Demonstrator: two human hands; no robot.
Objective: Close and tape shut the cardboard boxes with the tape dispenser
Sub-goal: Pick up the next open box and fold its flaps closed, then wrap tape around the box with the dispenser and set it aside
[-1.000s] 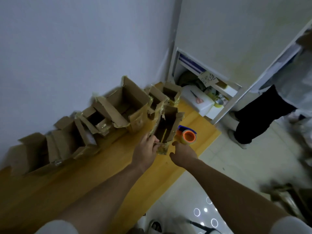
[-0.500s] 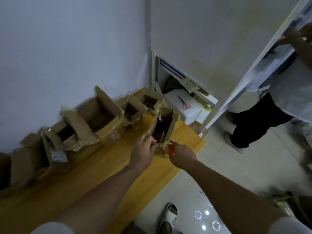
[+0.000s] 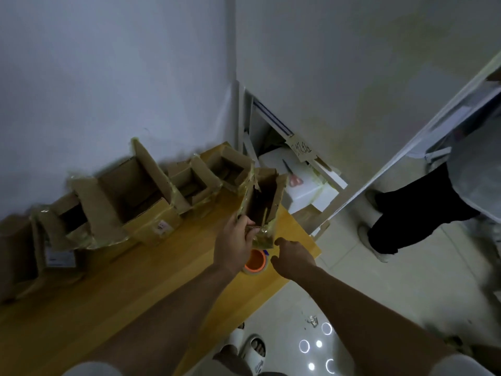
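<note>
Cardboard box (image 3: 261,203) flap pinched by my left hand (image 3: 235,244); right hand (image 3: 294,257) loose, empty — box could tip onto the tape dispenser (image 3: 255,261).

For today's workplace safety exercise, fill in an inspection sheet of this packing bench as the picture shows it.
Surface: yellow wooden bench against the wall.
Job's things: open cardboard boxes in a row, largest box flaps up; near box open; tape dispenser on the bench.
Clutter: scissors on a white block behind the bench.
Hands: left hand grips the near box's flap; right hand beside the dispenser, holding nothing.
Cables: nothing seen.
Surroundings: another person stands on the right; slippers on the tiled floor.
</note>
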